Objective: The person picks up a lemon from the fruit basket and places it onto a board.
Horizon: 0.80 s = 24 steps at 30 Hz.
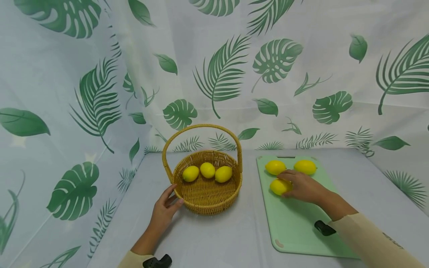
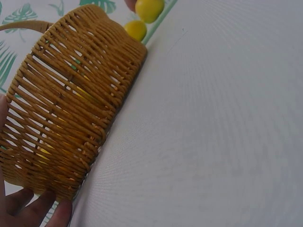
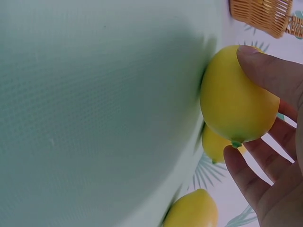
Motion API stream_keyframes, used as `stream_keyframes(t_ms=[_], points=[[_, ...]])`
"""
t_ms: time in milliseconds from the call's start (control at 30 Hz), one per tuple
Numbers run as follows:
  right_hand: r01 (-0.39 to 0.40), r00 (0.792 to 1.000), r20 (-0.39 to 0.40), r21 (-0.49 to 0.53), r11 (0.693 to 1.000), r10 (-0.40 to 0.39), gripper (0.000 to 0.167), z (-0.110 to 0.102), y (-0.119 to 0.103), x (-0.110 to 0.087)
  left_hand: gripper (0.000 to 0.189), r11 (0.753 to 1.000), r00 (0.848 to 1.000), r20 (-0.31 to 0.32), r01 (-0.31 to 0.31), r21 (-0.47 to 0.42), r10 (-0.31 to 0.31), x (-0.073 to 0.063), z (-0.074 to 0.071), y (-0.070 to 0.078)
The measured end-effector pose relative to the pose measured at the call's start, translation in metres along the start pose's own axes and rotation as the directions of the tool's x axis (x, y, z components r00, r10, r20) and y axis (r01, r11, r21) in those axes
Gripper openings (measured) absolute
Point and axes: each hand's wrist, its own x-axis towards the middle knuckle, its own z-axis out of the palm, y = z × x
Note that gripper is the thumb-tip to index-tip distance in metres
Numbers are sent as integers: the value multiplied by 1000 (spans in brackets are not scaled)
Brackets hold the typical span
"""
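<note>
My right hand [image 1: 303,187] holds a yellow lemon [image 3: 232,94] low over the green cutting board [image 1: 285,227], the thumb on one side and the fingers round the other. Two more lemons lie just beyond it, one at the left [image 1: 275,167] and one at the right [image 1: 305,167]. My left hand [image 1: 162,210] grips the near left side of a round wicker basket [image 1: 207,208], fingertips against the woven wall in the left wrist view. Inside the basket, three lemons [image 1: 207,170] sit in a row toward the back.
The basket's tall arched handle [image 1: 204,125] rises over it. A white cloth [image 1: 241,238] covers the table, and a leaf-print curtain [image 1: 231,111] hangs behind and at the sides. Black straps with cameras [image 1: 157,261] are on both wrists.
</note>
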Motion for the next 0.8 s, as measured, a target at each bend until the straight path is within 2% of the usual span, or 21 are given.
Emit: stream_keyframes(t_ms=[267, 500, 600, 800], points=[[10, 1000, 23, -3, 1000, -10, 60, 0, 2, 0, 67, 1000, 1000, 8, -5, -19, 5, 1, 0, -4], [-11, 999, 42, 1, 1000, 11, 59, -2, -1, -1, 66, 1000, 999, -26, -28, -11, 28, 8, 0, -38], [-19, 999, 43, 7, 1000, 19, 58, -4, -3, -2, 66, 1000, 1000, -18, -9, -14, 9, 8, 0, -32], [-11, 1000, 29, -5, 1000, 11, 57, -5, -6, -1, 67, 1000, 1000, 11, 14, -24, -14, 2, -1, -7]])
